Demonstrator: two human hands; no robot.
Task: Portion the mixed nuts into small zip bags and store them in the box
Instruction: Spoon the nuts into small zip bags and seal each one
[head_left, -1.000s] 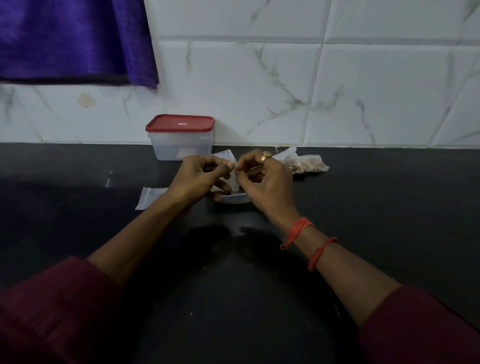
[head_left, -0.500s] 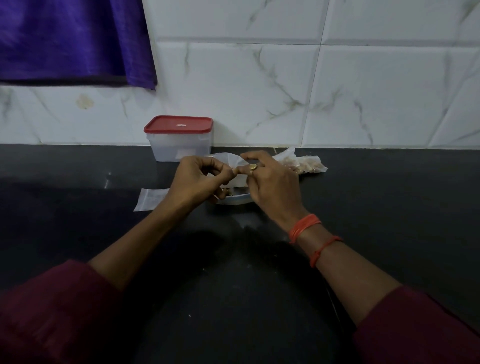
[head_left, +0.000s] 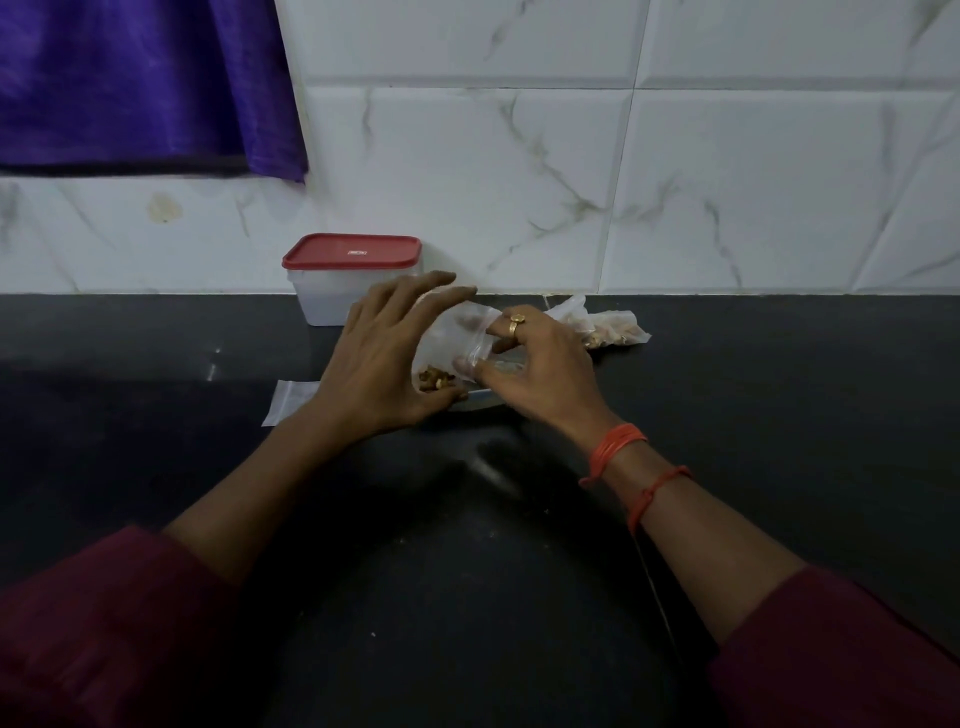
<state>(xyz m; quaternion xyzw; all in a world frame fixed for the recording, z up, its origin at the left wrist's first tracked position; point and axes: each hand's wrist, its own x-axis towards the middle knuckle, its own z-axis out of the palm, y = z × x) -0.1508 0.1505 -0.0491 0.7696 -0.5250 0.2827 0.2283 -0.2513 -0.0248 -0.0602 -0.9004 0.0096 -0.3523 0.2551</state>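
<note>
A small clear zip bag (head_left: 453, 332) is held upright between both hands above a steel plate (head_left: 480, 401). A few mixed nuts (head_left: 432, 379) lie in its lower left corner. My left hand (head_left: 382, 358) lies against the bag's left side with its fingers stretched out past the top and its thumb under the nuts. My right hand (head_left: 537, 366), wearing a ring, pinches the bag's right side between thumb and fingers. The storage box (head_left: 353, 283), clear with a red lid on, stands against the wall behind my left hand.
A larger plastic bag of nuts (head_left: 608, 330) lies behind my right hand near the wall. An empty zip bag (head_left: 291, 402) lies flat on the black counter (head_left: 779, 415) left of my left wrist. Purple cloth (head_left: 135, 83) hangs at upper left.
My left hand has let go of its pinch at the bag's top and spread flat along the bag's side. The bag has turned to face me, showing the nuts, while my right hand keeps its pinch.
</note>
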